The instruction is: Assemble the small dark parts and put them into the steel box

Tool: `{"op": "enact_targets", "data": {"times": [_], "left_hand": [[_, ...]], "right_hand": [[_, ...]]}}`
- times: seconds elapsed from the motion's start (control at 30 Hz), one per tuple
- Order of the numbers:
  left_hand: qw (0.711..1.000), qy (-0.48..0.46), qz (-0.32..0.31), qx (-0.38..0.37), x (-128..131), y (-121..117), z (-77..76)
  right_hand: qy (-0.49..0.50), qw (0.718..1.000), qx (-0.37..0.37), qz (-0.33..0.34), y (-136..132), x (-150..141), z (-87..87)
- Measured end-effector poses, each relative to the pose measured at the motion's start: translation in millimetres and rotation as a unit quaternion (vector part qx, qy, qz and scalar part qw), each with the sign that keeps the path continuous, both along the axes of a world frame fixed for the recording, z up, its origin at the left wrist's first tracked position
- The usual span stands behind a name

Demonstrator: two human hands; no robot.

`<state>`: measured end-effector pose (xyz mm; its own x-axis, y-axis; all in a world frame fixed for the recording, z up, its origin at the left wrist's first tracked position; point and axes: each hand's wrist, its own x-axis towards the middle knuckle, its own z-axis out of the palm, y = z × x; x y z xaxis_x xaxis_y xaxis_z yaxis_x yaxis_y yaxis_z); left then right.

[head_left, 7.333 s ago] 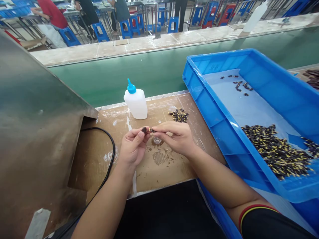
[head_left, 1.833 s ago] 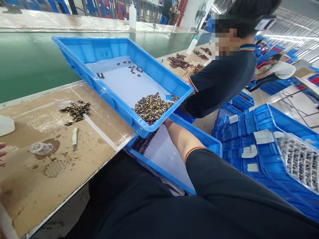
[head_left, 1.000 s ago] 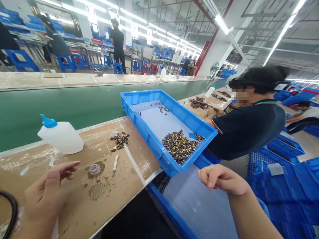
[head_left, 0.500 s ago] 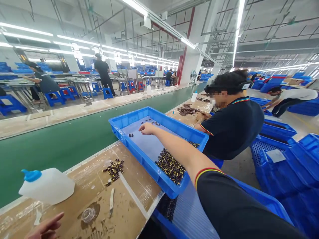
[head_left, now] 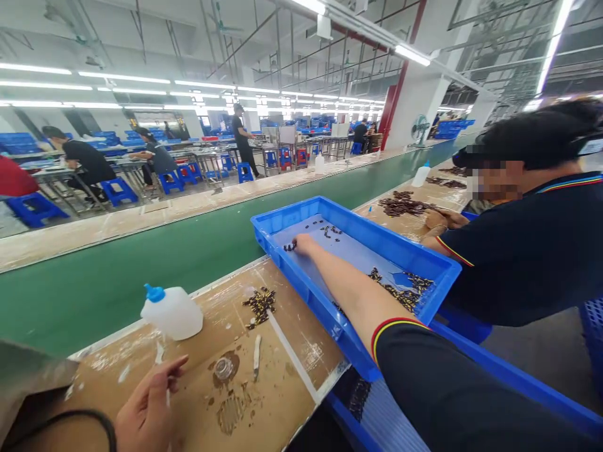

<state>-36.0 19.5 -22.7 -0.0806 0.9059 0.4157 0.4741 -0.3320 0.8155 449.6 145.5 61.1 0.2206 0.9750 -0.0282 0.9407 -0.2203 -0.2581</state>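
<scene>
My right hand [head_left: 305, 243] reaches into the far-left part of a blue plastic tray [head_left: 301, 290]. Its fingers are pinched together beside a short row of small dark pieces [head_left: 288, 247]; whatever is between the fingertips is too small to make out. More small black-and-yellow parts [head_left: 409, 292] lie heaped at the tray's near-right end, partly behind my forearm. Over the brown worktop, my left hand [head_left: 153, 398] is held loosely with fingers apart and nothing in it. A pile of black-and-yellow parts [head_left: 260, 306] and a white knife-like tool [head_left: 257, 356] lie on the worktop.
A white bottle with a blue cap [head_left: 176, 314] stands at the worktop's back edge. Behind runs a green conveyor belt [head_left: 188, 238]. A small clear dish [head_left: 224, 369] sits in a wet patch. A co-worker [head_left: 532, 251] sits close on the right, handling brown pieces [head_left: 405, 204].
The view has swung left, bringing more of my left hand into sight. My right hand has moved within the tray to the row of small dark pieces.
</scene>
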Motion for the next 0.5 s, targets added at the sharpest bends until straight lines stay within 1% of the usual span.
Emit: {"op": "enact_targets", "data": {"times": [0.07, 0.17, 0.23, 0.3, 0.33, 0.4, 0.47, 0.5], "left_hand": [[1.0, -0.029, -0.008, -0.005, 3, -2, 2.0], [0.999, -0.024, -0.022, -0.013, 5, -4, 0.1], [0.999, -0.005, -0.025, -0.023, 6, -5, -2.3], [0.999, 0.001, -0.025, -0.021, 9, -6, -2.5], [1.0, 0.001, -0.027, -0.013, 12, -7, -0.7], [0.999, 0.012, -0.034, 0.014, 19, -13, 7.9], [0.997, 0.033, -0.044, 0.045, 26, -28, 23.4], [0.996, 0.043, -0.055, 0.058, 29, -41, 32.9]], "right_hand": [[-0.012, 1.0, 0.019, 0.009, -4, 1, 11.5], [-0.023, 0.996, 0.074, 0.04, -6, -10, 39.1], [-0.02, 0.991, 0.106, 0.084, -6, -35, 57.1], [-0.011, 0.984, 0.106, 0.144, -5, -74, 66.9], [-0.006, 0.981, 0.089, 0.175, -5, -98, 67.3], [-0.002, 0.974, 0.028, 0.226, -7, -145, 58.5], [-0.01, 0.969, -0.041, 0.242, -13, -185, 40.6], [-0.017, 0.969, -0.066, 0.238, -17, -200, 30.3]]}}
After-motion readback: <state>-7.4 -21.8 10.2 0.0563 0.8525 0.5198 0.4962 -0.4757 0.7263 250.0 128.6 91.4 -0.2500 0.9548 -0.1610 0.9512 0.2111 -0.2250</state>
